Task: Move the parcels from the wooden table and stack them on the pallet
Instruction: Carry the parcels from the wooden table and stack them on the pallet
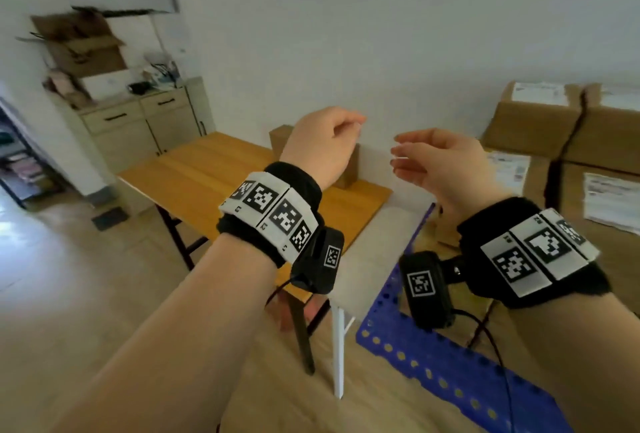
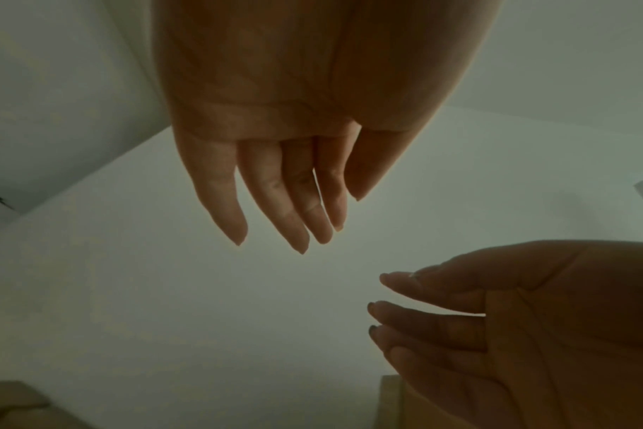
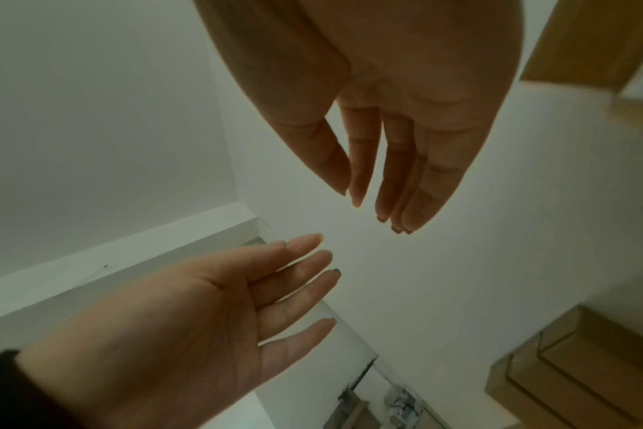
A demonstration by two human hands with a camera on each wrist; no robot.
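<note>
Item 1, left hand: raised over the wooden table, fingers relaxed and straight per wrist view, nothing held.
Item 2, right hand: raised opposite, palm inward, fingers extended, nothing held.
Item 3, parcel: one small brown box seen on the table's far edge by the wall, partly hidden behind the left hand; not touched. Whether more are hidden cannot be told.
Item 4, stacked parcels: several cardboard boxes w/ labels piled at right, at least two tiers.
Item 5, pallet: blue, perforated, on floor; near part bare.
Status, judged: most of the transfer appears done; approx. one parcel left to be fetched and stacked.
</note>
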